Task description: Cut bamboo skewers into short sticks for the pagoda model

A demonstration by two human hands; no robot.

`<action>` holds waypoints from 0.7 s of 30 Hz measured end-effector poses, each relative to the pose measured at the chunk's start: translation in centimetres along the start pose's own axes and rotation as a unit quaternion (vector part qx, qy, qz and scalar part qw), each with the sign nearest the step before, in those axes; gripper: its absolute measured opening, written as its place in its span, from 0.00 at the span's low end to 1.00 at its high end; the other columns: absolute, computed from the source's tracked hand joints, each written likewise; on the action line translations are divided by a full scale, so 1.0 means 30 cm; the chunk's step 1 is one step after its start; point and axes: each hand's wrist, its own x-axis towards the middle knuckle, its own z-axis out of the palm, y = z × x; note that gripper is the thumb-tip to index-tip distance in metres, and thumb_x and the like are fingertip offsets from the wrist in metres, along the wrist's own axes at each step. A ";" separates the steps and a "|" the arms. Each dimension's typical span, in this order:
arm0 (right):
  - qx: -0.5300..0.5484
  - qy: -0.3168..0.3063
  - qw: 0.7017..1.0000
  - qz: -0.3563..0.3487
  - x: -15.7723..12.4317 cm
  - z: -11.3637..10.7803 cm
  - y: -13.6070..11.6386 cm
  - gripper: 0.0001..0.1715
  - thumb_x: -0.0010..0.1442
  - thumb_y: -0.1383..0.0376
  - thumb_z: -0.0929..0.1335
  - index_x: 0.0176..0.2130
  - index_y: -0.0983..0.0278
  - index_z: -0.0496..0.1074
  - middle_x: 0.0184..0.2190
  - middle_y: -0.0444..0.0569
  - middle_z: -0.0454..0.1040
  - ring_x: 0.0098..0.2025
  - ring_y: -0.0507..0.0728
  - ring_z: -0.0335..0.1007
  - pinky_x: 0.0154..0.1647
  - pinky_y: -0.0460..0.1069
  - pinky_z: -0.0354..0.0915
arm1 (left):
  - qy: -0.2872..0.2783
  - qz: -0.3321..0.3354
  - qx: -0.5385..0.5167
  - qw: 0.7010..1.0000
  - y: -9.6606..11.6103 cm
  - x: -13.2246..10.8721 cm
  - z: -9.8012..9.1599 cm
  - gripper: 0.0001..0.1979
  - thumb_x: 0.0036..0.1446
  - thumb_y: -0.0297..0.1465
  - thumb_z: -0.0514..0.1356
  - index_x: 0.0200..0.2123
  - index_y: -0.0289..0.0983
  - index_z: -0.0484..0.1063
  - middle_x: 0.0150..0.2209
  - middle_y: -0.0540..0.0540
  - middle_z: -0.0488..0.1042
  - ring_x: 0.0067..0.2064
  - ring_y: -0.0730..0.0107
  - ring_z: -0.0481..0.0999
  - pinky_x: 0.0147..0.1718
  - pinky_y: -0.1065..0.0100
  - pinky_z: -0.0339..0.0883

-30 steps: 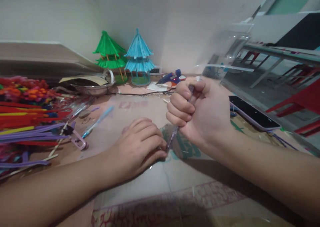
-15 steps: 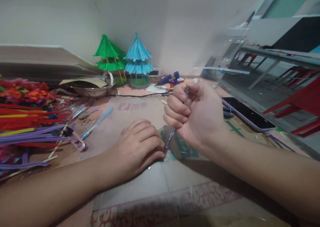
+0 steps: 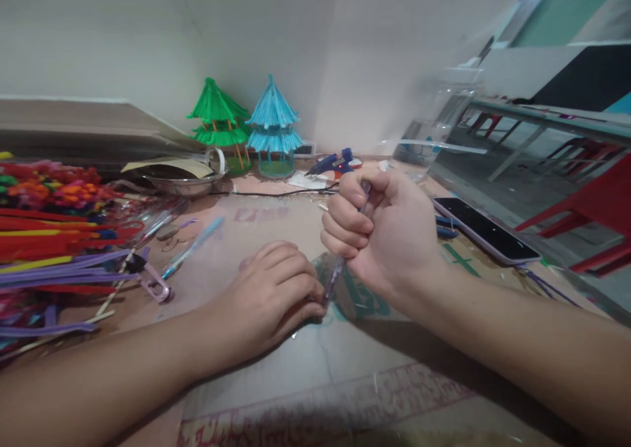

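Observation:
My right hand (image 3: 382,230) is closed in a fist around a slim pen with a purple-patterned barrel (image 3: 336,273). The pen slants down to the left, and its lower end meets the fingertips of my left hand (image 3: 276,292). That hand rests low on the work surface with its fingers bent and pressed together. Whatever the left fingers pinch is hidden beneath them. Under both hands lies a printed sheet (image 3: 266,381) with red and green markings, which looks clear or pale.
Purple, red and yellow pipe cleaners (image 3: 59,269) are heaped at left, near a light-blue pen (image 3: 194,246). Behind stand green (image 3: 217,108) and blue (image 3: 273,115) pagoda models, a metal bowl (image 3: 190,187) and a blue glue gun (image 3: 332,163). A phone (image 3: 486,230) lies at right.
The surroundings sit slightly lower in the picture, as the camera has tilted up a little. Both hands and the pen keep nearly the same position and grip.

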 end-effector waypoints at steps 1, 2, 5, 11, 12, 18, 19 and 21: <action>-0.003 0.000 1.000 0.001 -0.001 0.001 -0.001 0.18 0.60 0.62 0.57 0.20 0.60 0.51 0.11 0.36 0.44 0.13 0.47 0.35 0.12 0.42 0.43 | -0.001 0.000 -0.002 1.000 0.000 0.000 0.000 0.06 0.66 0.32 0.55 0.36 0.37 0.69 0.34 0.48 0.72 0.39 0.67 0.67 0.46 0.62 0.62; -0.007 0.000 1.000 0.003 -0.001 0.001 -0.002 0.18 0.61 0.61 0.57 0.20 0.60 0.51 0.11 0.36 0.44 0.13 0.47 0.35 0.12 0.42 0.43 | -0.002 -0.001 -0.003 1.000 0.000 -0.001 -0.001 0.06 0.66 0.32 0.56 0.36 0.37 0.69 0.34 0.48 0.72 0.39 0.67 0.67 0.47 0.61 0.62; -0.010 0.005 1.000 0.008 -0.003 0.005 -0.003 0.19 0.61 0.62 0.57 0.20 0.60 0.51 0.11 0.36 0.44 0.13 0.47 0.35 0.12 0.42 0.44 | 0.001 -0.002 -0.002 1.000 0.001 -0.002 -0.001 0.06 0.66 0.32 0.56 0.36 0.37 0.69 0.34 0.48 0.72 0.39 0.67 0.67 0.47 0.62 0.62; 0.016 0.010 1.000 0.009 -0.004 0.015 0.003 0.18 0.60 0.63 0.56 0.20 0.60 0.51 0.11 0.36 0.44 0.13 0.48 0.33 0.11 0.42 0.42 | -0.002 -0.010 0.001 1.000 0.005 -0.003 -0.004 0.07 0.67 0.32 0.54 0.36 0.37 0.69 0.34 0.47 0.72 0.39 0.66 0.67 0.46 0.61 0.62; 0.019 0.010 1.000 0.009 -0.005 0.017 0.005 0.18 0.61 0.63 0.56 0.20 0.60 0.51 0.11 0.36 0.44 0.13 0.48 0.33 0.11 0.42 0.42 | -0.001 -0.010 0.001 1.000 0.006 -0.002 -0.005 0.07 0.67 0.31 0.55 0.36 0.37 0.69 0.34 0.47 0.72 0.39 0.66 0.67 0.46 0.61 0.62; 0.013 0.015 1.000 -0.002 -0.002 0.017 0.008 0.23 0.64 0.56 0.58 0.20 0.61 0.53 0.11 0.35 0.46 0.13 0.47 0.34 0.12 0.42 0.43 | 0.001 -0.011 0.001 1.000 0.009 0.001 -0.010 0.07 0.66 0.32 0.55 0.36 0.38 0.69 0.34 0.48 0.72 0.39 0.66 0.67 0.44 0.62 0.63; 0.010 0.014 1.000 -0.005 -0.002 0.017 0.010 0.24 0.64 0.54 0.60 0.20 0.61 0.53 0.11 0.35 0.46 0.13 0.47 0.35 0.12 0.42 0.43 | 0.002 -0.013 0.000 1.000 0.009 0.001 -0.011 0.07 0.66 0.33 0.55 0.36 0.38 0.69 0.34 0.47 0.72 0.39 0.66 0.68 0.44 0.62 0.63; 0.004 0.007 1.000 -0.009 -0.004 0.018 0.018 0.28 0.62 0.51 0.64 0.19 0.61 0.52 0.10 0.34 0.47 0.13 0.46 0.36 0.12 0.42 0.43 | 0.006 -0.015 -0.001 1.000 0.009 -0.001 -0.013 0.07 0.66 0.35 0.56 0.36 0.37 0.69 0.34 0.47 0.72 0.39 0.65 0.68 0.44 0.62 0.63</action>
